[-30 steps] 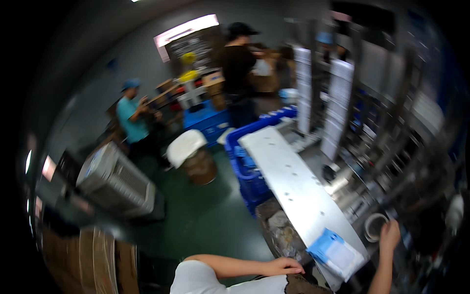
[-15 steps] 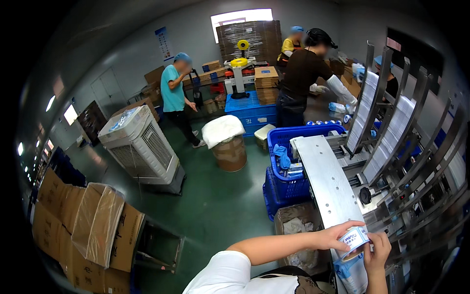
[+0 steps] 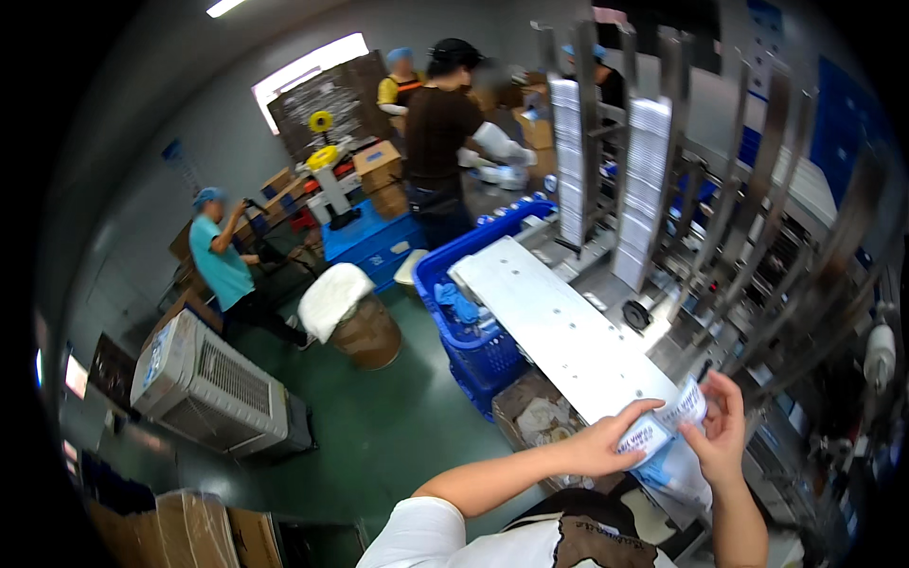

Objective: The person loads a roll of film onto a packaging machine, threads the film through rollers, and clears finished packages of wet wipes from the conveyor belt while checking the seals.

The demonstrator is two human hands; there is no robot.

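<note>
My left hand (image 3: 606,445) pinches a white label piece with blue print (image 3: 644,439) between thumb and fingers. A matching printed piece (image 3: 686,407) is gripped in my right hand (image 3: 721,435), its thumb pressed against the lower edge. The two pieces meet or overlap at an angle; whether they are one folded strip I cannot tell. Directly beneath them, a blue-and-white soft plastic pack (image 3: 680,475) lies at the near end of a long white metal plate (image 3: 559,331).
Upright metal rails of a machine hold tall stacks of white sheets (image 3: 644,180) on the right. A blue basket (image 3: 473,350) stands left of the plate, above a carton of scraps (image 3: 540,417). An air cooler (image 3: 218,388), covered drum (image 3: 365,331) and several people are farther off.
My view has swung to the right. The printed material, curved in a loop before, now shows as two angled faces, one in each hand. The person in turquoise leans more.
</note>
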